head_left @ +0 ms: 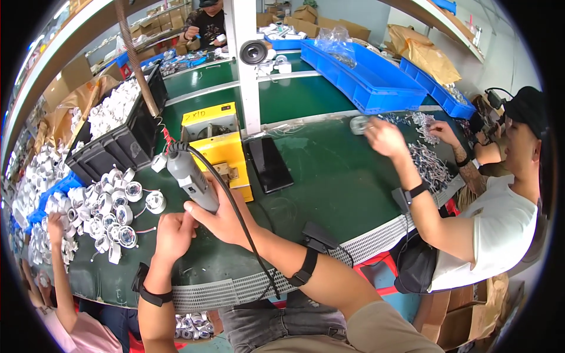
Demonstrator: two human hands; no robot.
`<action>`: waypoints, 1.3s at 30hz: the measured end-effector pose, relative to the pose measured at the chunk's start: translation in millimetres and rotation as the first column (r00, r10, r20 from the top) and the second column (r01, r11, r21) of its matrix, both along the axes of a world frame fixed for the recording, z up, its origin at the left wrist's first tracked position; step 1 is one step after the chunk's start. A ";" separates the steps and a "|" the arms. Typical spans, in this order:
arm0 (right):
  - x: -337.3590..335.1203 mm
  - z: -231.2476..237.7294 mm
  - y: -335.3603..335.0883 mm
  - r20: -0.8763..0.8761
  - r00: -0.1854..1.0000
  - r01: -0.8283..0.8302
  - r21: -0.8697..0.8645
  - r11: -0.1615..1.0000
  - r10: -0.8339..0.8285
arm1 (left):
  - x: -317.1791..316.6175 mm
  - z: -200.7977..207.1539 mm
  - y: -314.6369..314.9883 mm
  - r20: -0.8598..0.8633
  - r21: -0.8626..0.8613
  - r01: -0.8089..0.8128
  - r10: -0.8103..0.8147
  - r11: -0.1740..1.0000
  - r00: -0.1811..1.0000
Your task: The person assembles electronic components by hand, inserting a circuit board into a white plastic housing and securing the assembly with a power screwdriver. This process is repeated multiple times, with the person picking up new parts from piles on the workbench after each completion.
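My right hand (231, 217) is wrapped round a grey electric screwdriver (189, 176), which hangs on a coiled spring and trails a black cable. Beside it, touching near the right thumb, my left hand (173, 234) is closed with its fingers curled; anything it pinches is hidden, and so is the driver's tip. A yellow box-like fixture (219, 154) stands just beyond the screwdriver. Left of my hands lies a heap of round white housings (109, 213) with clear lens-like faces and short wires.
A black phone (269, 166) lies on the green table (329, 176). At the left stands a black crate (112, 159) of white parts. Blue bins (365, 82) sit at the back. Co-workers sit on both sides; the right one's hand (385, 136) is near a round part and small metal pieces.
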State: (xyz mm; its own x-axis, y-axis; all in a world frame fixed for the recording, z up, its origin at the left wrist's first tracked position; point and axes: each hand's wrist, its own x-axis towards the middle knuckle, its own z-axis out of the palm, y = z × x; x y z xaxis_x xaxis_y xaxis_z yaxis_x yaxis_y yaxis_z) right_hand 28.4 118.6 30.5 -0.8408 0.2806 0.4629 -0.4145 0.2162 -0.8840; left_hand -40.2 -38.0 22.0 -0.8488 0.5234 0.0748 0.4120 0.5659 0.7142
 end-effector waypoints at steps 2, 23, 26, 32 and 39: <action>1.0 2.5 -0.7 -0.032 0.999 -0.019 0.023 1.000 0.020 | -0.5 0.2 -4.1 0.015 0.058 0.019 -0.020 0.998 1.000; 57.3 -3.8 133.4 -0.071 0.919 0.296 0.776 0.558 -0.389 | 27.3 -0.9 7.5 0.107 0.082 0.663 -0.668 0.744 0.736; 69.8 7.1 48.4 -0.220 0.974 0.211 0.796 0.567 -0.055 | 45.1 -4.4 16.2 0.513 0.709 0.306 -0.762 0.636 0.394; 53.1 16.8 14.8 -0.099 0.993 0.034 0.743 0.669 0.059 | 25.0 -8.7 9.1 0.550 0.739 0.147 -0.716 0.657 0.430; 46.9 -9.7 56.0 0.471 0.766 -0.377 -0.223 0.899 0.438 | 20.0 -0.9 5.9 0.570 0.590 0.282 -0.638 0.756 0.517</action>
State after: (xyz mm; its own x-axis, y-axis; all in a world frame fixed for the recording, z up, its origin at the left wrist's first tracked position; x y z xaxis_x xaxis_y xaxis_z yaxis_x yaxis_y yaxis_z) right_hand 75.3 174.6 20.8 -0.9909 -0.1189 -0.0629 0.0611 0.0187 -0.9980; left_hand -20.1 -32.2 21.1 -0.3519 0.9266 -0.1324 -0.2043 0.0620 0.9769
